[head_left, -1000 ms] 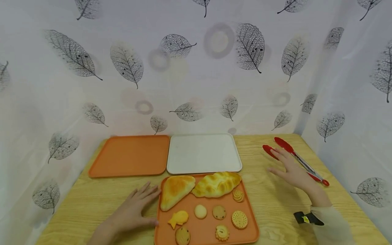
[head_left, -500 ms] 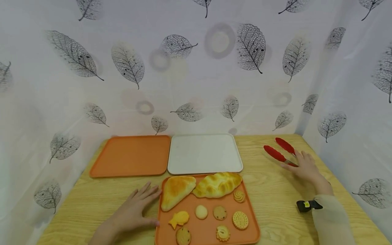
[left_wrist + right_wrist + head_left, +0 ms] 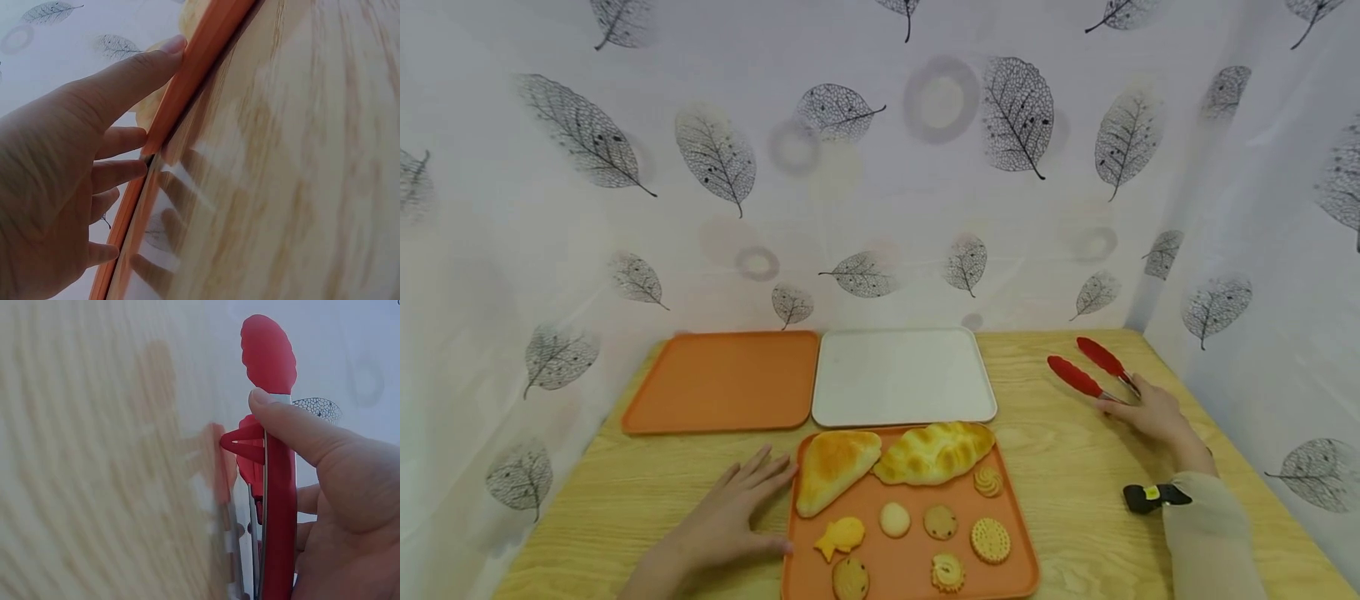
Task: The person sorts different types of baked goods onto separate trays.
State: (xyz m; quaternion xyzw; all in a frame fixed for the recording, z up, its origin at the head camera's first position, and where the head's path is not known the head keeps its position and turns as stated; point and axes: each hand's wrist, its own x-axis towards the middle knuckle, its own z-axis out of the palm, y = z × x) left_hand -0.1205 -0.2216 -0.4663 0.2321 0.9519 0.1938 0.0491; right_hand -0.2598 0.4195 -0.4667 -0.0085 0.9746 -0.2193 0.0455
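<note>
My right hand (image 3: 1159, 417) pinches the red-tipped tongs (image 3: 1077, 377), right of the pastry tray (image 3: 898, 575), heads slanting beyond its far edge; my left hand (image 3: 722, 514), farther off, spreads empty fingers at the tray's left edge.

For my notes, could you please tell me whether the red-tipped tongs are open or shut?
Open: in the head view, the tongs have their red tips spread apart.

The tabletop (image 3: 1060, 500) has a light wood-grain finish. A rear orange tray (image 3: 722, 383) lies flat at far left; a white tray (image 3: 904, 379) lies flat just beside it. A front orange tray (image 3: 898, 571) lies before the white tray. Red-headed tongs (image 3: 1075, 377) occupy the right side; tabletop contact cannot be confirmed.
</note>
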